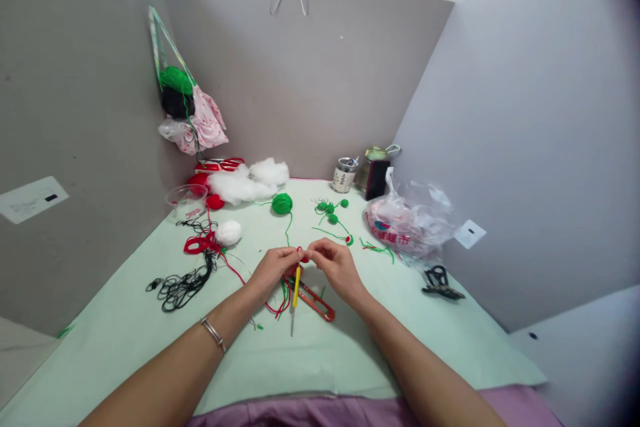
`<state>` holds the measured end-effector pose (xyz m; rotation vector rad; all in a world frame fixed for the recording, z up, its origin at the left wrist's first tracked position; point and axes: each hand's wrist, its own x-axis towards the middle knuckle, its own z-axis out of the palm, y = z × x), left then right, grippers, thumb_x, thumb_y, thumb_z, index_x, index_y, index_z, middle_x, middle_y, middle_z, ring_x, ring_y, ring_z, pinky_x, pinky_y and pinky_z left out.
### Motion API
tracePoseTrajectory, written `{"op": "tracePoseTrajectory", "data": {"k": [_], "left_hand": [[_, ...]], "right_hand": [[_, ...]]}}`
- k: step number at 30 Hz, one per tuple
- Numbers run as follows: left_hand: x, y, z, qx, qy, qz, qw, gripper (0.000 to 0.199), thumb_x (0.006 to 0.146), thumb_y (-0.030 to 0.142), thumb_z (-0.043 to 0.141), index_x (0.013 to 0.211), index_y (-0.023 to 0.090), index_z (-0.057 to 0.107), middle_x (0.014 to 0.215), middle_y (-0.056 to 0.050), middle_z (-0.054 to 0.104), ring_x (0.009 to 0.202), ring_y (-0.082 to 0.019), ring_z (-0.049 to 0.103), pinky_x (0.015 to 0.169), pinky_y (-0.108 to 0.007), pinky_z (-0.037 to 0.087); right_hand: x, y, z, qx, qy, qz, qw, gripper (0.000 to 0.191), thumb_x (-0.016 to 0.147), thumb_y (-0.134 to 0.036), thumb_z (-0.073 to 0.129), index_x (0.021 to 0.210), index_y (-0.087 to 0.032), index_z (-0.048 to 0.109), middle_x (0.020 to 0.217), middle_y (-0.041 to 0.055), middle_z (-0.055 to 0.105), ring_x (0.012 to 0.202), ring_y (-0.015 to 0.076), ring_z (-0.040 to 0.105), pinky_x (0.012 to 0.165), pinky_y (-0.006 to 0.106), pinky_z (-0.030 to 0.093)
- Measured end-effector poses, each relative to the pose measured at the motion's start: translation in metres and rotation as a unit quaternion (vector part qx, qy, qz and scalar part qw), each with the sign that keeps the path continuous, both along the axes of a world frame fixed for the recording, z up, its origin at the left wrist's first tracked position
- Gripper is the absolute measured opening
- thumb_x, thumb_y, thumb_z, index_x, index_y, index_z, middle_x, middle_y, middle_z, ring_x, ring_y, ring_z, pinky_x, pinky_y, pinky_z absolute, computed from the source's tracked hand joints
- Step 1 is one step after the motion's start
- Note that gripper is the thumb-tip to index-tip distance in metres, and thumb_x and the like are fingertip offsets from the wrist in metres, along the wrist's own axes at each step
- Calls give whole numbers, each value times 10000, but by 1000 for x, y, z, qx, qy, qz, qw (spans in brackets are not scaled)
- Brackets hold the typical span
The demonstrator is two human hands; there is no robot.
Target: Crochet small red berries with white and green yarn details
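My left hand [274,271] pinches a small red crochet piece [304,258] between thumb and fingertips. The thumb and forefinger of my right hand [337,268] close on the piece's other side, and the fingers partly hide it. Just below the fingertips, a yellow-handled crochet hook [297,288] points down toward me; whether it is caught in the piece I cannot tell. Under it lie orange-handled thread snips [319,305], with red and green yarn ends around them. A green yarn ball [282,204] sits beyond my hands, its strand running toward them.
White stuffing [245,185] and a white yarn ball [229,233] lie left, near tangled black cord [183,287]. Small green crocheted balls [333,219] lie beyond my right hand. A plastic bag [410,217], a tin [345,175] and a black claw clip [443,283] stand right. Partition walls enclose the table.
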<state>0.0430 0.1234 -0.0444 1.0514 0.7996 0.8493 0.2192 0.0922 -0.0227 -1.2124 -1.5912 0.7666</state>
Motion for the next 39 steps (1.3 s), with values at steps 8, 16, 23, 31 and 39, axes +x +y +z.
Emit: {"op": "tracePoseTrajectory", "data": {"k": [8, 16, 23, 31, 39], "left_hand": [[-3, 3, -6, 5, -25, -12, 1000, 189, 996, 329, 715, 1021, 142, 708, 987, -41, 736, 848, -183, 713, 775, -365, 617], [2, -2, 0, 6, -55, 36, 998, 326, 711, 348, 921, 815, 184, 659, 735, -14, 745, 721, -174, 722, 761, -281, 543], [3, 1, -7, 14, -65, 17, 998, 415, 640, 405, 979, 825, 168, 692, 776, -6, 724, 727, -164, 714, 807, -316, 576], [2, 3, -16, 28, -40, 10, 999, 125, 957, 252, 759, 952, 144, 696, 857, 1, 719, 780, -167, 710, 763, -350, 611], [-2, 6, -19, 18, -14, -13, 1000, 221, 999, 311, 713, 1147, 147, 702, 1109, -68, 734, 930, -206, 723, 819, -397, 632]], "right_hand": [[0, -9, -2, 91, -154, 43, 983, 200, 972, -220, 599, 970, -260, 795, 894, 47, 666, 785, 183, 612, 749, 310, 480], [2, -3, -7, 86, -171, 8, 981, 198, 976, -194, 560, 918, -236, 745, 891, 39, 637, 728, 163, 557, 710, 295, 438], [6, 10, -17, 19, -114, -16, 993, 116, 912, -221, 649, 853, -216, 749, 822, 25, 695, 716, 165, 614, 676, 282, 461], [5, 11, -17, 5, -52, -26, 998, 88, 855, -261, 698, 808, -207, 750, 790, 24, 703, 671, 158, 579, 655, 293, 451], [4, 11, -15, -11, -13, -12, 1000, 193, 900, -376, 644, 815, -211, 700, 725, 5, 677, 607, 151, 558, 586, 283, 474]]}}
